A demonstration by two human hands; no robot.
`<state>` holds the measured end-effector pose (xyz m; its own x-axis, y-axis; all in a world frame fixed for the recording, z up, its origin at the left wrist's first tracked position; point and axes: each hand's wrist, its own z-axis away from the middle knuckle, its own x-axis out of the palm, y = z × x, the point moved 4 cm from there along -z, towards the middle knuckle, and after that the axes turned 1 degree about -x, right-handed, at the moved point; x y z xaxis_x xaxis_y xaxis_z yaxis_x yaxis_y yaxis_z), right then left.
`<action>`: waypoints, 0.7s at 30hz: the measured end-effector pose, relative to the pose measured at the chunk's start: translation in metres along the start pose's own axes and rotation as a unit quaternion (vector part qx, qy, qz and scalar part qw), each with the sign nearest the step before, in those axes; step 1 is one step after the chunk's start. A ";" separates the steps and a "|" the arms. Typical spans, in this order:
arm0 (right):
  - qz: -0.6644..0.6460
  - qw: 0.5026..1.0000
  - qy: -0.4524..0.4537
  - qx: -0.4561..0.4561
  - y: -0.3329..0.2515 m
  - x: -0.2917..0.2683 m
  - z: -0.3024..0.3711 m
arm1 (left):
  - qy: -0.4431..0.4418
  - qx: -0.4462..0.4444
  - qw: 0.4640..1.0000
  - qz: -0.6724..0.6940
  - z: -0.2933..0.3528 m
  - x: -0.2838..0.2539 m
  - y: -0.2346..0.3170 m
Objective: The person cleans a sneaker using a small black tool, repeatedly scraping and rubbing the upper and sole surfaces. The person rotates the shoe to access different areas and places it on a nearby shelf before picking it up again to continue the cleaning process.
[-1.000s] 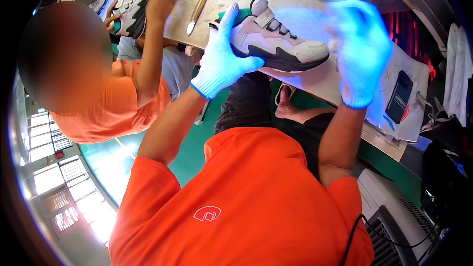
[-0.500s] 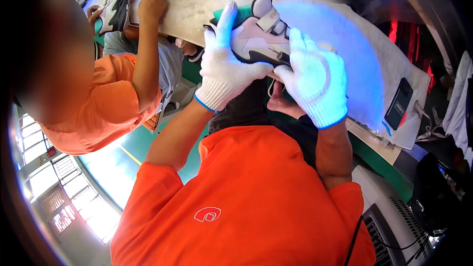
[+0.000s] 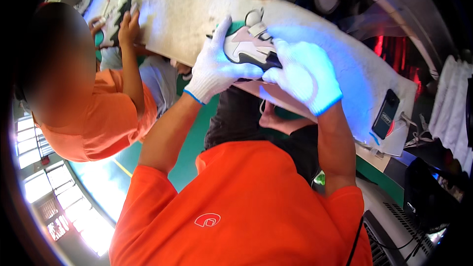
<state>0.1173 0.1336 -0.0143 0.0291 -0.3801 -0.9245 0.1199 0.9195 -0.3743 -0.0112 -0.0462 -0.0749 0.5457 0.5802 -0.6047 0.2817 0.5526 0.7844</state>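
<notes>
Gripping a white, pink and black sneaker between both gloved hands, the person holds it just above the pale worktable, at about twelve o'clock from the orange-shirted chest. The left hand, in a white knit glove, is wrapped around the shoe's near side with the thumb raised toward the green-lined collar; the right hand, also gloved and washed in bluish light, closes over the dark sole end at about two o'clock from the left hand. Both hands are shut on the shoe, fingers curled, none spread wide.

Judging by the grip, the work is in mid-course: the shoe is picked up and under handling or checking, not yet set down, and no tool shows in either hand. Whether any marking or cleaning is done on it cannot be told.

At ten o'clock, a co-worker in an orange shirt presses a bare hand on another sneaker lying on the same table. A dark phone lies at three o'clock, well apart from the hands.
</notes>
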 end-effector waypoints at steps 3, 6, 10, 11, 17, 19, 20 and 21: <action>-0.082 0.993 -0.080 0.032 0.022 -0.021 -0.035 | -0.119 -0.032 0.984 -0.128 -0.043 -0.014 0.011; -0.206 0.977 0.059 0.018 0.075 -0.013 -0.027 | -0.211 0.020 0.929 -0.305 -0.060 -0.027 0.060; -0.546 0.744 0.275 0.268 0.118 0.014 0.071 | -0.116 0.225 0.920 -0.299 -0.047 -0.018 0.087; -0.625 0.661 0.314 0.271 0.144 0.048 0.095 | -0.089 0.356 0.911 -0.190 -0.047 -0.004 0.084; -0.663 0.611 0.357 0.247 0.132 0.089 0.123 | -0.208 0.246 0.917 -0.237 -0.033 0.078 0.133; -0.628 0.658 0.322 0.264 0.137 0.087 0.118 | -0.156 0.300 0.940 -0.037 -0.006 0.055 0.161; -0.636 0.661 0.294 0.271 0.137 0.081 0.121 | -0.131 0.349 0.928 0.010 0.004 0.042 0.174; -0.643 0.663 0.265 0.276 0.141 0.073 0.124 | -0.104 0.394 0.911 0.058 0.016 0.021 0.189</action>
<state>0.2597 0.2226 -0.1256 -0.7857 -0.5905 0.1843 0.0559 -0.3645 -0.9295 0.0663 0.0611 0.0628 0.7232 0.4353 -0.5362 0.6468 -0.1547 0.7468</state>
